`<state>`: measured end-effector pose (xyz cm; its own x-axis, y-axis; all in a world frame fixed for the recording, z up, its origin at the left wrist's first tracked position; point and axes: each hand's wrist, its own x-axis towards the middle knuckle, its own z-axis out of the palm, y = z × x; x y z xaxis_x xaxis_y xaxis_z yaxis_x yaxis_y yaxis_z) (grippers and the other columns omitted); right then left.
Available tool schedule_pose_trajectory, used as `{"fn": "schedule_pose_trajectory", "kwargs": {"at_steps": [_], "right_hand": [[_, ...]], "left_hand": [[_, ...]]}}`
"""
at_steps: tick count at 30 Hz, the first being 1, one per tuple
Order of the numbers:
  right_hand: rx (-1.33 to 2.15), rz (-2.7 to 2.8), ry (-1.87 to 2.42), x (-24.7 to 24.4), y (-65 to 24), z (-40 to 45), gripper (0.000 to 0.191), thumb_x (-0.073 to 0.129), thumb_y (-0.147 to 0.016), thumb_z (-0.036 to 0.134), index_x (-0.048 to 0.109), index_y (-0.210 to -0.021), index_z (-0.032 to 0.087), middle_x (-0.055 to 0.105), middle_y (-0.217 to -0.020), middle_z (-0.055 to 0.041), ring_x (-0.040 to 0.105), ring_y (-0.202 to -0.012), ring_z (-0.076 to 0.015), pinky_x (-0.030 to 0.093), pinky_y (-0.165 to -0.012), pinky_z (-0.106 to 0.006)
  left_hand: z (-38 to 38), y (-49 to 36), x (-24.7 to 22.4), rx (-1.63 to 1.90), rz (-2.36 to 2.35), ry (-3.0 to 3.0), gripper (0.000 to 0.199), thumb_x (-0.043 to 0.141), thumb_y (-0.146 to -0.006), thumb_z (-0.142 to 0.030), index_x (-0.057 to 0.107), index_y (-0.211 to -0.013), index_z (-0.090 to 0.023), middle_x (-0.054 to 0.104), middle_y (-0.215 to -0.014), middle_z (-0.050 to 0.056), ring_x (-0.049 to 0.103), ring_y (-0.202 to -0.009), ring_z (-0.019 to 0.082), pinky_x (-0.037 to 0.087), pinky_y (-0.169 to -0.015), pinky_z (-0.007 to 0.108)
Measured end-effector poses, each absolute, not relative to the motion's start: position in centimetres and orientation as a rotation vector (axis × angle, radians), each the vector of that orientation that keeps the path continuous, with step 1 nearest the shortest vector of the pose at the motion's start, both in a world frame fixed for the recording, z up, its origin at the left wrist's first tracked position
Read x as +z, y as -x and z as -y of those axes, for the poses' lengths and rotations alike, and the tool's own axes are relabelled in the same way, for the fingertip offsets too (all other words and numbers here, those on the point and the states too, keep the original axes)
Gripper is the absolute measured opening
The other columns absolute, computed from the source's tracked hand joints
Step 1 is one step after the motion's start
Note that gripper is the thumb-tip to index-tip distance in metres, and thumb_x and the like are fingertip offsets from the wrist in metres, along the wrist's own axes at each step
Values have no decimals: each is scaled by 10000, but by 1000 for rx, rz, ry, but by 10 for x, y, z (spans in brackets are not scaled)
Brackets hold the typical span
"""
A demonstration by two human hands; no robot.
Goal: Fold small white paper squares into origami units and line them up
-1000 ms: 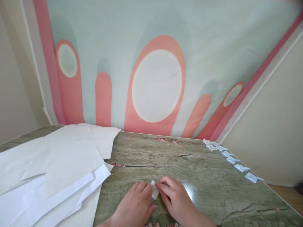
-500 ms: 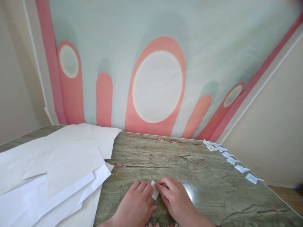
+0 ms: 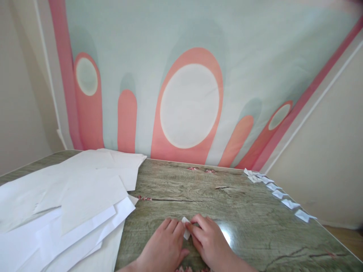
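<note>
A small folded piece of white paper lies on the wood-patterned table between my two hands, near the front edge. My left hand is closed, palm down, its fingertips pressing at the paper's left side. From the other side my right hand pinches the paper with its thumb and index finger. Parts of the paper are hidden under the fingers of both hands.
Overlapping white paper sheets cover the table's left side. Along the right edge runs a row of several small folded paper pieces. Behind the table hangs a green and pink patterned backdrop.
The view has shifted slightly. Both hands stay at the folded paper, with only a very small movement of the fingers.
</note>
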<state>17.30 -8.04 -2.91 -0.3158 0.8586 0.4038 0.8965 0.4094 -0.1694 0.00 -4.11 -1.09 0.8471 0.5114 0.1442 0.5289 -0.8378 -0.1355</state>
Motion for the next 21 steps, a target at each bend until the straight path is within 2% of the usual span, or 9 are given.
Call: {"fn": "schedule_pose_trajectory", "kwargs": {"at_steps": [7, 11, 17, 21], "right_hand": [[27, 2211, 1498, -27, -174, 82, 225, 484, -870, 125, 607, -1029, 225, 596, -951, -37, 556, -791, -169, 435, -707, -273], [55, 2252, 1524, -24, -175, 82, 230, 487, -876, 137, 598, -1052, 234, 589, -974, -34, 558, -808, -171, 434, -724, -281], [44, 2333, 1571, -14, -179, 82, 280, 491, -864, 125, 581, -1088, 268, 576, -1012, -20, 567, -828, -173, 424, -731, -290], [-84, 2410, 1562, -8, -178, 84, 292, 484, -871, 122, 559, -1121, 252, 586, -1008, -28, 576, -837, -187, 412, -728, -307]], "left_hand": [[46, -1, -9, -102, 829, 2819, 442, 515, -862, -472, 607, -1112, -119, 610, -1022, 86, 526, -945, 244, 408, -791, 365], [47, -1, -9, -97, 850, 2833, 435, 503, -865, -486, 611, -1109, -143, 602, -1019, 85, 526, -939, 239, 411, -781, 357], [49, -1, -6, -98, 872, 2808, 421, 510, -866, -470, 602, -1115, -143, 591, -1008, 86, 518, -951, 241, 401, -807, 370], [48, -1, -8, -115, 845, 2819, 401, 517, -864, -463, 609, -1101, -153, 594, -989, 75, 518, -938, 240, 398, -808, 370]]}}
